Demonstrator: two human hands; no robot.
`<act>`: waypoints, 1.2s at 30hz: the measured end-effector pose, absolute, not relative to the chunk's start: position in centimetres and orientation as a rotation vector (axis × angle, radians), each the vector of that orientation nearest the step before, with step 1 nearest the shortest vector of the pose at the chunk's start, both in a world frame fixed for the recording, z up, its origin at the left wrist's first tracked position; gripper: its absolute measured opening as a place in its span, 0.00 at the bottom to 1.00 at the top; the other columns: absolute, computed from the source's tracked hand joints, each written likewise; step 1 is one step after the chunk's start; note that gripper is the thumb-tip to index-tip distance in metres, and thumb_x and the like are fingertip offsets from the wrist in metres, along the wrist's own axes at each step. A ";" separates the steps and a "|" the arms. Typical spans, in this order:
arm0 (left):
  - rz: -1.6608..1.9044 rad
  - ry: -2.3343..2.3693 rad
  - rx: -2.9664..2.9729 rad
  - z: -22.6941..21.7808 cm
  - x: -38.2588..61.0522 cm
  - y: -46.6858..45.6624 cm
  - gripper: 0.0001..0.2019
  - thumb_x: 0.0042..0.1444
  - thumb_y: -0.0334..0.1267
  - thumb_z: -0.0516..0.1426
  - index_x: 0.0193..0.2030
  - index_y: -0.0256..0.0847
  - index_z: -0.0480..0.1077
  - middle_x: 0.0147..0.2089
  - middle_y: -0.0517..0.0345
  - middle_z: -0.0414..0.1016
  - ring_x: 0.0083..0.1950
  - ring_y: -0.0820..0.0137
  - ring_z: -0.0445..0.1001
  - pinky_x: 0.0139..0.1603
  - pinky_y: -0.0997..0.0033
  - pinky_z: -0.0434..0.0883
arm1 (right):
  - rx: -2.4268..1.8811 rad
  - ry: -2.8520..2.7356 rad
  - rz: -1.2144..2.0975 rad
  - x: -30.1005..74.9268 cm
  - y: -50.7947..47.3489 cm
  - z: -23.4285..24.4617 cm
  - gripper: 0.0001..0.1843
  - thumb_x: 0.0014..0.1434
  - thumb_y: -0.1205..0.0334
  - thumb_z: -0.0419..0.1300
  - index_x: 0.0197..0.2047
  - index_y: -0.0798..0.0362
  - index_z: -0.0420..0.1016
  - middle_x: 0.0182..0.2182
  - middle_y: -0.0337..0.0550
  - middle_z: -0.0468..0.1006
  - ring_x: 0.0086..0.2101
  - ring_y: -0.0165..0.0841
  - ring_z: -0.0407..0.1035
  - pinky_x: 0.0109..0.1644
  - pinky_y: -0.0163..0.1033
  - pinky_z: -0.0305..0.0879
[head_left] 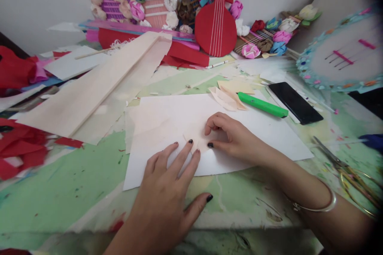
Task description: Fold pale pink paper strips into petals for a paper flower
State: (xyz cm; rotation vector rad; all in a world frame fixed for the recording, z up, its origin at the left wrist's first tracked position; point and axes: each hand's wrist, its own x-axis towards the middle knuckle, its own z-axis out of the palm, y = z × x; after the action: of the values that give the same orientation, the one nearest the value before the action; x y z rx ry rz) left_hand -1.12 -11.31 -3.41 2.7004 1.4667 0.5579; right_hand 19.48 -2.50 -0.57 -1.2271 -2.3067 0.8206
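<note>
My left hand (166, 185) lies flat with fingers spread on a white sheet of paper (269, 131) on the green table. Its fingertips press a small pale folded piece of paper (196, 137). My right hand (231, 137), wearing a bracelet at the wrist, rests beside it with fingers curled down, pinching the same small piece against the sheet. Both hands have dark nail polish. Part of the small paper is hidden under the fingers.
A green marker (263, 105) and folded cream paper (229, 97) lie behind the sheet. A black phone (295, 102) is at right, scissors (347, 171) at the near right. A long cream strip (89, 91), red scraps (20, 151) and paper-flower crafts (215, 20) fill the left and back.
</note>
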 end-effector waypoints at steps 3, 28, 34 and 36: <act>0.543 1.460 2.711 -3.4 -1.1 -11.3 0.28 0.56 0.49 0.55 0.62 0.39 0.61 0.66 0.50 0.60 0.62 0.48 0.57 0.57 0.46 0.58 | -1.244 -2.297 0.783 19.9 -2.5 -0.5 0.13 0.50 0.78 0.58 0.37 0.54 0.68 0.39 0.43 0.68 0.38 0.33 0.63 0.43 0.40 0.60; 0.528 1.444 2.649 -3.2 -1.1 -11.3 0.30 0.56 0.48 0.55 0.64 0.39 0.59 0.64 0.49 0.62 0.62 0.49 0.55 0.58 0.45 0.56 | -1.101 -2.515 0.429 17.2 -2.9 -1.8 0.18 0.65 0.60 0.50 0.54 0.42 0.73 0.52 0.50 0.65 0.52 0.43 0.56 0.56 0.54 0.55; 0.511 1.447 2.599 -2.8 -1.0 -11.3 0.29 0.58 0.50 0.53 0.64 0.39 0.60 0.65 0.48 0.61 0.63 0.49 0.55 0.59 0.44 0.56 | -1.009 -2.296 0.573 18.3 -2.1 -2.6 0.21 0.65 0.62 0.48 0.60 0.47 0.66 0.53 0.49 0.64 0.53 0.38 0.58 0.58 0.51 0.57; 0.524 1.449 2.591 -2.7 -1.0 -11.4 0.29 0.58 0.50 0.53 0.63 0.38 0.60 0.65 0.47 0.61 0.63 0.49 0.55 0.59 0.44 0.55 | -1.018 -2.292 0.542 18.4 -2.1 -2.8 0.21 0.65 0.61 0.50 0.60 0.48 0.66 0.53 0.49 0.65 0.54 0.39 0.57 0.59 0.51 0.56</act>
State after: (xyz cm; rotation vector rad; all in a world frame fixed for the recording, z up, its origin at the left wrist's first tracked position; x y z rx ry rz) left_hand -0.98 -11.38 -2.66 2.5908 1.4490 0.5241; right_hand 18.41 -2.07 -2.80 -1.0183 -2.2923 0.5419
